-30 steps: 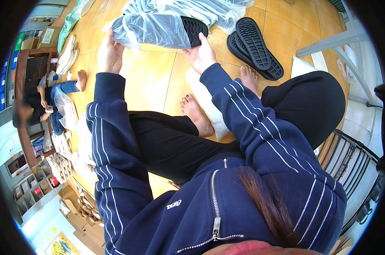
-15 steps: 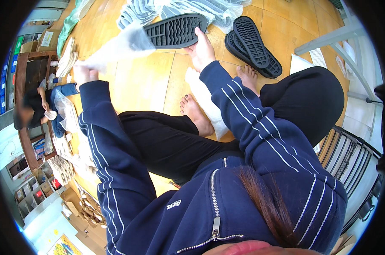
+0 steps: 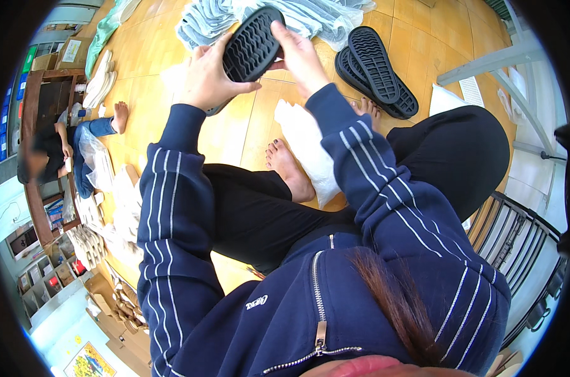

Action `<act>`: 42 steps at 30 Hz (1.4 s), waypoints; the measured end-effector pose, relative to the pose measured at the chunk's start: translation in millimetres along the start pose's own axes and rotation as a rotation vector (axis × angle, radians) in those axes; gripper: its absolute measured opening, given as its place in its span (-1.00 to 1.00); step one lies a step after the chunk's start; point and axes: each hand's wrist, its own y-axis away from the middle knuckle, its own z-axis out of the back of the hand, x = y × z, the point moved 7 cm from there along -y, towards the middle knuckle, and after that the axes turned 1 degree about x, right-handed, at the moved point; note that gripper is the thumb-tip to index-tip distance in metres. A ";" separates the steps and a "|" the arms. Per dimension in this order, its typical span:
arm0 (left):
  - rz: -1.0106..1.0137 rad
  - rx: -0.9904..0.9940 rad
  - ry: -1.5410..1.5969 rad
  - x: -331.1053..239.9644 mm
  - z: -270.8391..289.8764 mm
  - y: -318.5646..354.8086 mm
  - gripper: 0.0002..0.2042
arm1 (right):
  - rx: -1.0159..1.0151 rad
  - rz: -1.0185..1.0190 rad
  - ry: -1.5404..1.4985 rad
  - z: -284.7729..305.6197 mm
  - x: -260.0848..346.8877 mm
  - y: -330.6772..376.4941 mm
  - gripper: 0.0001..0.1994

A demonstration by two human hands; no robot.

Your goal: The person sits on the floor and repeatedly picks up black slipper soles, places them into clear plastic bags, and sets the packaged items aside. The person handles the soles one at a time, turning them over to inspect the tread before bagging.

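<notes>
Swung in from the left, where half a second ago it trailed a sleeve of translucent film, the left hand now meets the right hand on a black, oblong shoe sole with a ridged tread, which has tipped from nearly crosswise to a steep slant. Its long axis runs from upper right to lower left, above the yellow-brown panelled floor. Neither hand is nearer: the left is curled round its left flank and lower part, the right pinches its right side, thumb on the tread. Overlapping black ridged soles lie nearer the right hand, toward the floor's right edge; pale grey-blue pieces under clear plastic lie beyond.
</notes>
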 end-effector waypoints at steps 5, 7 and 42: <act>0.288 -0.047 0.751 38.0 5.1 -1.3 -0.03 | -0.239 0.249 0.543 108.5 52.6 -32.6 -0.50; 0.339 -0.132 0.847 56.0 -10.2 -13.6 -0.15 | -0.712 0.237 1.133 239.2 54.8 -32.9 -0.45; 0.023 -0.493 1.721 62.1 23.8 -1.0 -0.61 | 0.575 -0.292 -0.947 -69.5 13.9 35.0 -0.37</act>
